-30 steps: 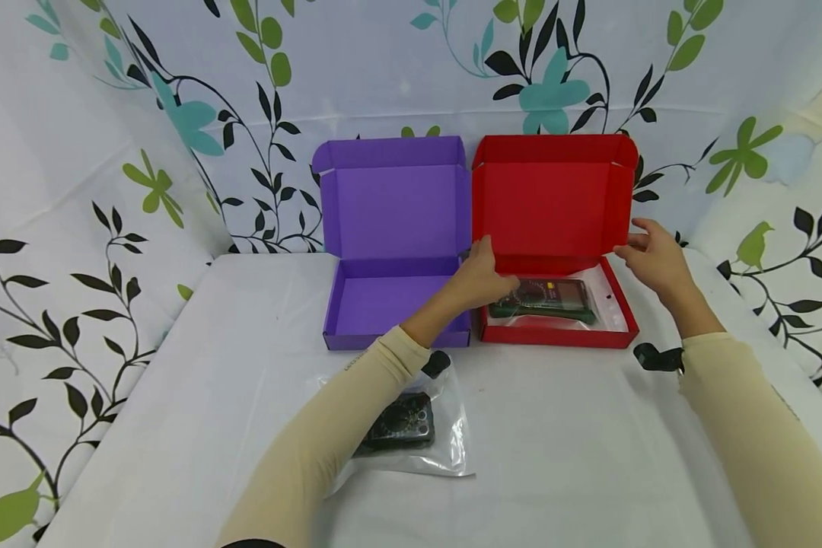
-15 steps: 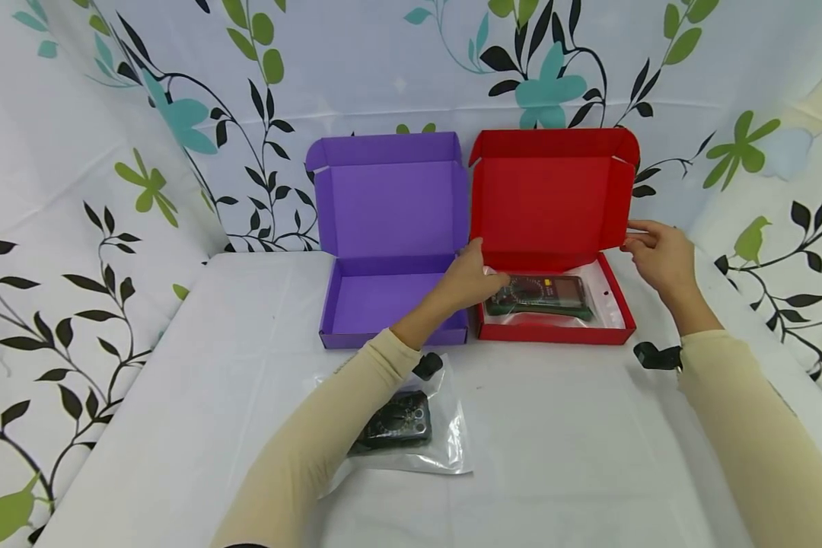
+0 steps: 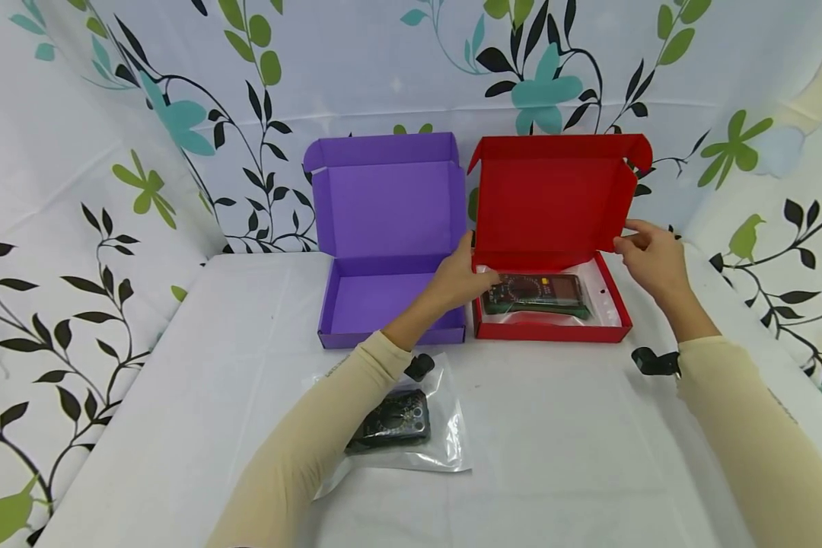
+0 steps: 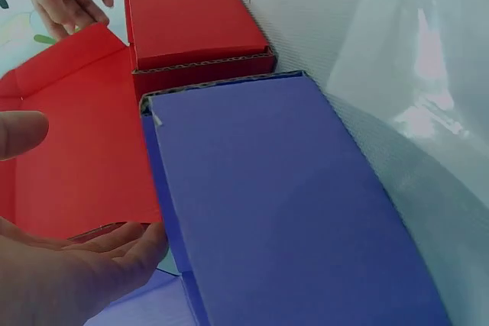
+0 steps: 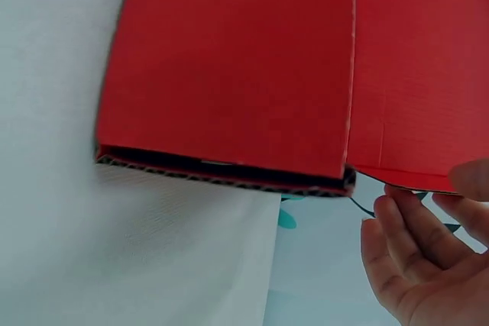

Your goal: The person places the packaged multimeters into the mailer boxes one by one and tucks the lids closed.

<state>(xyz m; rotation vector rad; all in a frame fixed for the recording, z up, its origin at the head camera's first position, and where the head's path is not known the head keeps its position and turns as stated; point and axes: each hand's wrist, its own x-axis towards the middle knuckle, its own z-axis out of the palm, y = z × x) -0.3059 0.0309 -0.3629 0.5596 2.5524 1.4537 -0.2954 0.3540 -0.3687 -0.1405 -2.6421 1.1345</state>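
Floral backdrop (image 3: 390, 87): pale cloth printed with black, green and teal leaves and flowers, hanging behind the red cardboard box and along both sides of it.
White-covered table (image 3: 555, 449): beneath the red cardboard box, spreading out in front of it and to its left.
Red cardboard box (image 3: 551, 333): standing open on the table, its red lid (image 3: 548, 198) raised from the back edge.
Purple cardboard box (image 3: 356, 339): just to the left of the red cardboard box, also open, lid up.
Beige sleeves (image 3: 760, 426): a person's two forearms, reaching toward the red cardboard box from the front.
Clear plastic bag (image 3: 448, 426): on the table, in front of the red cardboard box and to its left, partly hidden by the left sleeve.
Left hand (image 3: 455, 278): at the red cardboard box's left side, loosely open, fingers behind the lid's edge, thumb spread apart from them.
Right hand (image 3: 657, 262): at the red cardboard box's right side, pinching the lid's edge between thumb and fingers.
Green-edged multimeter (image 3: 537, 297): inside the red cardboard box, lying in clear wrapping (image 3: 601, 295).
Black multimeter (image 3: 399, 418): inside the clear plastic bag, well in front of the red cardboard box.
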